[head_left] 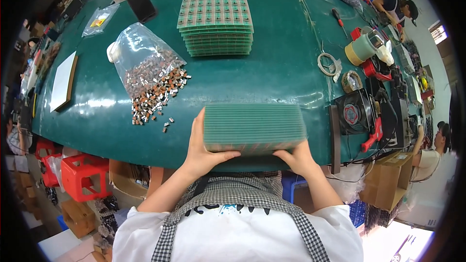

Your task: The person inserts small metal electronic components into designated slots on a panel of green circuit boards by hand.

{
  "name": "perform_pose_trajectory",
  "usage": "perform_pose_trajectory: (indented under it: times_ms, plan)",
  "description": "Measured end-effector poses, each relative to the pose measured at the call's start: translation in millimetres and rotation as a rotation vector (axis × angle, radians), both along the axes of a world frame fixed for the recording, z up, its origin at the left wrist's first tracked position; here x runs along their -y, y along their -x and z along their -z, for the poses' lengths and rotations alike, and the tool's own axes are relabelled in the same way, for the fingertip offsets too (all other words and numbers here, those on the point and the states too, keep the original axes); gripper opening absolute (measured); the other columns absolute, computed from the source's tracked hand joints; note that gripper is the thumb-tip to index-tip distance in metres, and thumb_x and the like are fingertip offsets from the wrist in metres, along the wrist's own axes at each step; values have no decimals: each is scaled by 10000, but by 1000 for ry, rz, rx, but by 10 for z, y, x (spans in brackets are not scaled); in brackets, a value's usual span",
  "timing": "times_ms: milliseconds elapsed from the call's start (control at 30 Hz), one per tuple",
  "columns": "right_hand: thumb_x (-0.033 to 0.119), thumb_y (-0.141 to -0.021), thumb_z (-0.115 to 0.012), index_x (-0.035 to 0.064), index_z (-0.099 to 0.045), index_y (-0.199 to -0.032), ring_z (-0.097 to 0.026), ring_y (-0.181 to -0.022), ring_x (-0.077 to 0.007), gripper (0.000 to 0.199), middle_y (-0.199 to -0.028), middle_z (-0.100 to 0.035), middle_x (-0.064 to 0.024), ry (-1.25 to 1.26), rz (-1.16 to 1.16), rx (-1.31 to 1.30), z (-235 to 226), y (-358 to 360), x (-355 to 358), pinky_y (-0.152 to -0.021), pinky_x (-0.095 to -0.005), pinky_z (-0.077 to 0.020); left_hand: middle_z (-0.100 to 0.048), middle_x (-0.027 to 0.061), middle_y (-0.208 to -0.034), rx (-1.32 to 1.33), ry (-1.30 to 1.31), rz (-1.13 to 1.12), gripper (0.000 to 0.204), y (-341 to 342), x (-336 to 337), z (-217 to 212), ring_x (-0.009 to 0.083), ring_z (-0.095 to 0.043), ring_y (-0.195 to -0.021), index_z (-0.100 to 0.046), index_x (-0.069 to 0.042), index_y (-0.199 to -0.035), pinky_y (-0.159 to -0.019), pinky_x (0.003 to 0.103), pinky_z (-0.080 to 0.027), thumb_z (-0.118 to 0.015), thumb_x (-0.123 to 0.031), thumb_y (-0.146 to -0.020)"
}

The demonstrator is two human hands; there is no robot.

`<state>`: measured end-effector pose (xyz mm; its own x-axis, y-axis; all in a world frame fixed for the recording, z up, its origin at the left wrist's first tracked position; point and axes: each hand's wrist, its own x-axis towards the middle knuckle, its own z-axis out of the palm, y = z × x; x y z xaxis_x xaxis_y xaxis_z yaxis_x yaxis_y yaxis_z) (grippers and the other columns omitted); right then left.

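A thick stack of green circuit boards [253, 123] is gripped between my two hands at the table's near edge, its layered board edges turned upward. My left hand [201, 141] clasps the left end, thumb along the near side. On the right end, my right hand [297, 156] holds it the same way; the fingers of both hands are partly hidden behind the stack. Farther off stands a second stack of circuit boards [215, 12], lying flat with small dark parts on its top panel. Left of it, small brown-and-white components [158, 92] spill from a clear plastic bag [141, 43].
The green table [276, 77] also bears a black phone-like slab [141, 3], a white board [63, 81], a screwdriver [338, 18], a tape roll [351, 81], a fan [350, 112] and a soldering gun-like red tool [373, 136]. A red stool [85, 174] stands left. Two people sit at the right.
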<state>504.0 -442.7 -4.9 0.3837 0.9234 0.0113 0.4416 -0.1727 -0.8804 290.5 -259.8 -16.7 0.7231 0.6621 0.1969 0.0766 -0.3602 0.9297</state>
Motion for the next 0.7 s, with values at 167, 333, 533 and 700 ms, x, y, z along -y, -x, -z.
perform_pose_trajectory:
  times_ms: [167, 333, 533, 700]
  plan:
    - [357, -886, -677, -96, -381, -1342, -562, -1154, -258, 709, -1247, -558, -206, 264, 114, -558, -519, 83, -97, -969, -357, -452, -549, 245, -1256, -238, 417, 102, 837, -43, -160, -437, 311, -555, -1162, -334, 83, -1375, -997, 396, -428, -722, -423, -833]
    - [383, -899, -660, -131, -390, -1325, -587, -1113, -246, 720, -1244, -563, -234, 304, 152, -590, -425, 11, -170, -943, -345, -471, -644, 238, -1114, -570, 336, 324, 673, -204, -488, -522, 304, -618, -1076, -535, 95, -1228, -936, 385, -466, -571, -498, -911]
    - [422, -895, -648, -120, -501, -1254, -615, -1065, -246, 667, -1174, -614, -220, 343, 117, -521, -449, -50, -230, -904, -335, -489, -666, 251, -1053, -470, 129, 233, 682, -196, -389, -483, 364, -646, -1014, -497, 79, -1259, -891, 414, -489, -546, -509, -915]
    - [539, -882, -599, -88, -610, -1149, -631, -927, -193, 681, -1018, -665, -152, 580, -15, -338, -514, -209, -311, -781, -309, -509, -689, 226, -907, -811, -121, 209, 756, -235, -373, -542, 404, -660, -898, -467, 65, -1275, -794, 465, -506, -469, -595, -904]
